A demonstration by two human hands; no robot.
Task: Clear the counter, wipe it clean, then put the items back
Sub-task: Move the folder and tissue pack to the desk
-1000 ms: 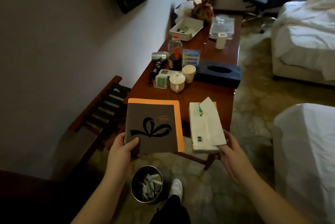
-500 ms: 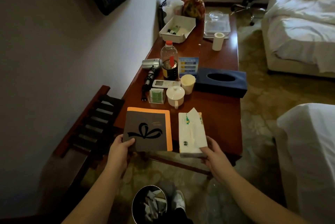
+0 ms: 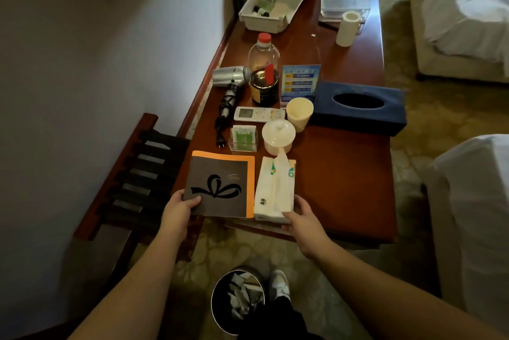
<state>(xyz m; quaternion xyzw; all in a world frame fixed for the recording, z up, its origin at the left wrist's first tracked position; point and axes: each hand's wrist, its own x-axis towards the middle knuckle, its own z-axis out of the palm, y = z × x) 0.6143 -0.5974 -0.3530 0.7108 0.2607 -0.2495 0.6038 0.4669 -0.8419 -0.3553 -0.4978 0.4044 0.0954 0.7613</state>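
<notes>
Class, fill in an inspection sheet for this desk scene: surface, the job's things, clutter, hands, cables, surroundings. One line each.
Surface: wooden counter, bare on its near right part, crowded along the wall side.
Job's things: dark folder with a bow print and tissue pack at the near edge, side by side.
Clutter: bottle, remote, paper cup, lidded cup, blue tissue box, white tray, paper roll.
Hands: left hand grips the folder's near corner; right hand holds the tissue pack's near end.
Cables: hair dryer cord bundled, plug lying on the counter.
Surroundings: waste bin on the floor, luggage rack left, beds right.
</notes>
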